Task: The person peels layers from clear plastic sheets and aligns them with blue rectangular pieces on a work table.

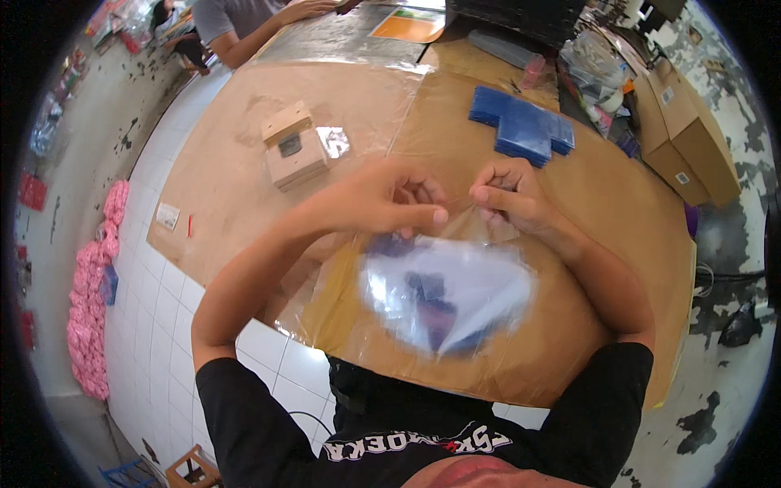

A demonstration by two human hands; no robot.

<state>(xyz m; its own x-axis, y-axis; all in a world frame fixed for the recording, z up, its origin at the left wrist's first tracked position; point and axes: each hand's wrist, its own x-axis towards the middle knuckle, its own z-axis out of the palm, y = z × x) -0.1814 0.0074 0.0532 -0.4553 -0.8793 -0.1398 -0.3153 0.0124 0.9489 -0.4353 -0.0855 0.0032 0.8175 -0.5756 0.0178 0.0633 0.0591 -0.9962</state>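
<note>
A clear plastic bag (488,285), glossy and smeared by motion, hangs over the near part of the table in front of me. My right hand (514,195) pinches its upper edge between thumb and fingers. Just to the left, my left hand (399,197) is apart from that edge, its thumb stretched out and its fingers loosely curled, with nothing visible between them. Dark and bluish patches show through the bag; whether they are contents or reflections I cannot tell. Beyond my right hand lie stacks of blue plastic sleeves (525,130).
A wooden block device (297,154) stands on the brown-covered table (220,138), beside a small clear packet (333,141). Cardboard boxes (683,134) are at the right. Across the table sits another person (244,32). Pink bundles (89,317) line the left wall.
</note>
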